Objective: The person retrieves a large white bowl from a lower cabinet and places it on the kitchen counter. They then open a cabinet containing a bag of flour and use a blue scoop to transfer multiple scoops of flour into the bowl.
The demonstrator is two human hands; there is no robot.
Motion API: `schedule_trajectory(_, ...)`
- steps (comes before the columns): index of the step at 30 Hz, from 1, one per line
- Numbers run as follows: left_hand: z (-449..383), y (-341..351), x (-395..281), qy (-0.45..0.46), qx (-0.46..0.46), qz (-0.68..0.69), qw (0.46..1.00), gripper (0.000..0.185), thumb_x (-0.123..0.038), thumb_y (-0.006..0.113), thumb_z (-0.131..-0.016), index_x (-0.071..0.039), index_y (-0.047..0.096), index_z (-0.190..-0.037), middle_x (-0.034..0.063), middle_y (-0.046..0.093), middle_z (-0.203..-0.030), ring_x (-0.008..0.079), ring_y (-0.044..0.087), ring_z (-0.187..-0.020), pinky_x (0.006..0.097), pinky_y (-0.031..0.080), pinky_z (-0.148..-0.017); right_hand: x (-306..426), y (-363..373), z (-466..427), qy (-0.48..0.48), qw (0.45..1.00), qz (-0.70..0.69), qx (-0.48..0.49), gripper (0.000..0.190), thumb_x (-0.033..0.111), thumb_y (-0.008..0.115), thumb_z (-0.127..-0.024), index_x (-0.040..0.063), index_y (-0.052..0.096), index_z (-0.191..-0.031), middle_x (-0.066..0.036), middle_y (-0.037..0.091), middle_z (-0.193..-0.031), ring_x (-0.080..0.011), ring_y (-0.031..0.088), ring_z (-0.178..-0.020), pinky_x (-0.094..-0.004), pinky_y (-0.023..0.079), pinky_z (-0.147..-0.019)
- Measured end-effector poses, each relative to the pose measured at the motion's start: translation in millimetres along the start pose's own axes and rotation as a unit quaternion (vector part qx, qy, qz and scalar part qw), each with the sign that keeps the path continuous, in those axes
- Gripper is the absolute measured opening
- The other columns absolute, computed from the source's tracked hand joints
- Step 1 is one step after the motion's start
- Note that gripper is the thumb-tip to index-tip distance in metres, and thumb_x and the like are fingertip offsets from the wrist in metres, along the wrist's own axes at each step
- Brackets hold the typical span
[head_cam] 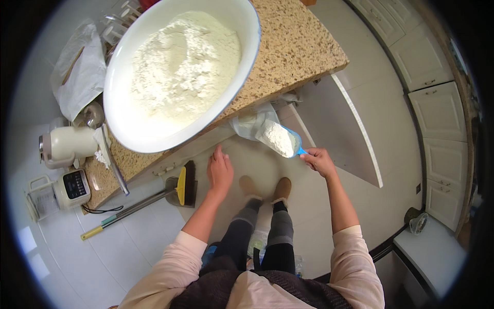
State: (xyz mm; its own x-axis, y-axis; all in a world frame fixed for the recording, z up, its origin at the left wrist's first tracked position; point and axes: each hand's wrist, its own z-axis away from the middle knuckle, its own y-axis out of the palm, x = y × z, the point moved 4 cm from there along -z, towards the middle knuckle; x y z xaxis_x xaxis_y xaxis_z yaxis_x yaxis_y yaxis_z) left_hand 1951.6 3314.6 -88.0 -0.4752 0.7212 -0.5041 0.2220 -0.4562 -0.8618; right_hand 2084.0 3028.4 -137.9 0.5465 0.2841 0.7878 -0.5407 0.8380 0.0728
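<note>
My right hand (pixel 319 161) grips the handle of a blue plastic scoop (pixel 298 141), which is heaped with white flour (pixel 278 139). The scoop is below the counter edge, just right of a pale plastic bag (pixel 251 120) by the cabinet. A large white enamel basin (pixel 119 112) with a blue rim stands on the speckled stone counter (pixel 295 42) and holds much flour. My left hand (pixel 220 170) is below the basin, near the counter front, its fingers close together and pointing up; nothing shows in it.
An open cabinet door (pixel 339 127) juts out at the right. A broom (pixel 186 184) and a dustpan lie to the left of my feet. On the counter's left are a blender jug appliance (pixel 73 189), a cream appliance (pixel 73 143) and a white bag (pixel 81 69).
</note>
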Motion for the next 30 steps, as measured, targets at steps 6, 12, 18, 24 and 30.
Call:
schedule_trajectory(6, 37.3, -68.9, -47.9, 0.039, 0.012, 0.071, 0.997, 0.028, -0.008, 0.048, -0.084, 0.000, 0.048, -0.111, 0.0189, 0.058, -0.091, 0.0354, 0.054, -0.085, 0.0428, 0.043, -0.075, 80.9, -5.7, 92.0, -0.005, 0.997, 0.073, -0.007, 0.017, 0.015, 0.067, -0.075, -0.001, 0.063, -0.071, 0.002, 0.045, -0.051, -0.0042, 0.038, -0.042, -0.0212, 0.025, -0.037)
schedule_trajectory(12, 29.7, -183.9, -115.5, 0.221, -0.178, 0.154, 0.947, 0.018, -0.007, 0.049, -0.085, -0.001, 0.056, -0.100, 0.0142, 0.058, -0.090, 0.0321, 0.055, -0.080, 0.0385, 0.044, -0.071, 181.2, -3.6, 172.7, 0.024, 0.997, 0.072, 0.015, 0.018, 0.016, 0.068, -0.076, -0.002, 0.064, -0.076, 0.002, 0.045, -0.051, -0.0038, 0.036, -0.041, -0.0202, 0.024, -0.036)
schedule_trajectory(18, -49.1, -269.7, -88.4, 0.116, -0.348, 0.070, 0.928, 0.028, -0.012, 0.048, -0.085, -0.001, 0.048, -0.111, 0.0129, 0.049, -0.112, 0.0290, 0.042, -0.105, 0.0413, 0.032, -0.091, 299.4, 24.5, 196.5, -0.015, 0.985, 0.173, 0.001, 0.020, 0.018, 0.066, -0.079, 0.001, 0.062, -0.070, 0.001, 0.045, -0.051, -0.0042, 0.034, -0.040, -0.0201, 0.022, -0.035)
schedule_trajectory(24, -109.0, -263.2, -44.7, -0.114, -0.291, -0.008, 0.950, 0.042, -0.017, 0.054, -0.085, -0.002, 0.041, -0.122, 0.0189, 0.031, -0.133, 0.0353, 0.030, -0.122, 0.0500, 0.025, -0.098, 413.2, 119.0, 144.7, -0.106, 0.928, 0.356, 0.005, 0.027, 0.024, 0.064, -0.080, 0.000, 0.061, -0.068, -0.001, 0.046, -0.051, -0.0070, 0.038, -0.041, -0.0238, 0.029, -0.038)
schedule_trajectory(30, -120.1, -243.4, -37.4, -0.096, -0.297, -0.058, 0.948, 0.041, -0.008, 0.053, -0.078, -0.003, 0.047, -0.119, 0.0190, 0.033, -0.132, 0.0352, 0.030, -0.121, 0.0498, 0.025, -0.097, 461.7, 239.2, 72.1, -0.302, 0.560, 0.770, -0.045, 0.022, 0.025, 0.062, -0.074, 0.004, 0.067, -0.077, -0.018, 0.063, -0.074, -0.0304, 0.062, -0.066, -0.0408, 0.049, -0.058)
